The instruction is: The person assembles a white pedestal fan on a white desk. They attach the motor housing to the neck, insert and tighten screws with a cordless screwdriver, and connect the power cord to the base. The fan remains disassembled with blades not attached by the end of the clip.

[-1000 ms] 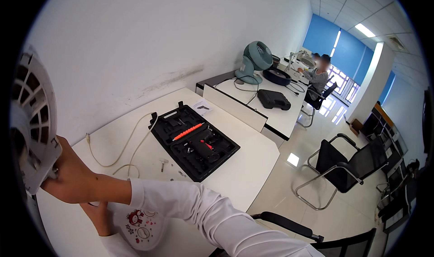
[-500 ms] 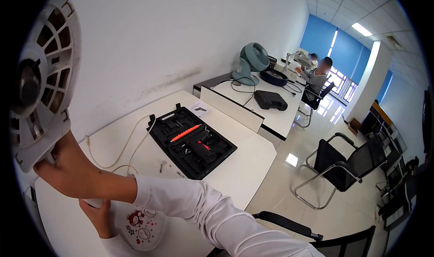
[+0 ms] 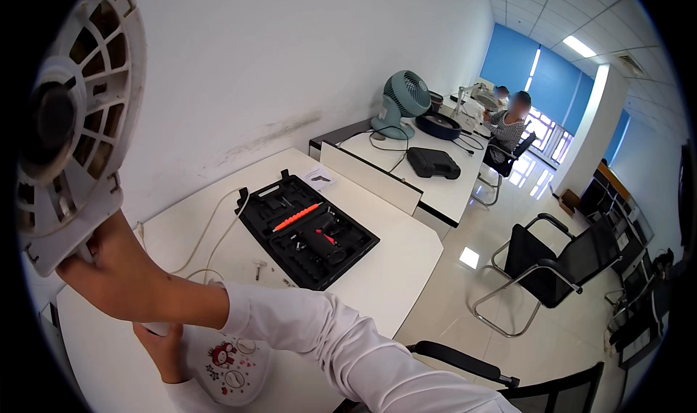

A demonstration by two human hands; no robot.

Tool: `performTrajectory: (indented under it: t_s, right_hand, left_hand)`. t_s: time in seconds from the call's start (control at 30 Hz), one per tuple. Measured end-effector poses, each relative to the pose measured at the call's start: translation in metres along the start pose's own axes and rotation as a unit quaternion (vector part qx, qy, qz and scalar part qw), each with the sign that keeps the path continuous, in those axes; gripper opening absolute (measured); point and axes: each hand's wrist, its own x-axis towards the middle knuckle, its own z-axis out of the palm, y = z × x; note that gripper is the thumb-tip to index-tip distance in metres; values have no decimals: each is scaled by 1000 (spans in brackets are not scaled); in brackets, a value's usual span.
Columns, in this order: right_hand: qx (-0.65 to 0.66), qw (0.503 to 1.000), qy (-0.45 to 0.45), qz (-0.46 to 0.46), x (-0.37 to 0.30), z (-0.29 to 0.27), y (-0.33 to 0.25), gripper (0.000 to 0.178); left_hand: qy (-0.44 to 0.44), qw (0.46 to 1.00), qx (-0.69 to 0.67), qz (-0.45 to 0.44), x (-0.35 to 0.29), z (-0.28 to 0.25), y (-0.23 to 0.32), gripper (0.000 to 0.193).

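A white electric fan is held up at the left, its round slotted housing [image 3: 134,71] tilted and partly cut off by the picture's edge. No blades show on it. My right hand [image 3: 120,275] reaches across from the lower right and is closed around the part just under the housing; the fingertips are hidden behind it. Lower down, my left hand [image 3: 165,351] grips the fan's white stem beside the rounded fan base [image 3: 232,369], which bears red and black cartoon prints. A pale cord [image 3: 218,242] loops over the white table [image 3: 385,282] behind the arms.
An open black tool case [image 3: 352,253] with an orange rod [image 3: 298,217] lies on the table. Near it are a white T-shaped piece [image 3: 259,269] and small metal bits. A teal fan [image 3: 396,100] and closed black case [image 3: 433,163] occupy the neighbouring desk. Black chairs [image 3: 559,257] stand right.
The fan housing and my right hand have shifted slightly to the right in the picture. My left hand and the base have moved a little right too. Both grips look unchanged.
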Motion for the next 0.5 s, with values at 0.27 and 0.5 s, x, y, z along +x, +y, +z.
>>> performTrajectory:
  t_s: [0.27,0.5]
  right_hand:
    - [31,994,0,100,0,-7,-8,37]
    - [9,995,11,102,7,-14,-15,37]
  left_hand:
    - [3,1000,6,-27,0,9,13,68]
    - [-36,997,-49,-46,0,17,10,69]
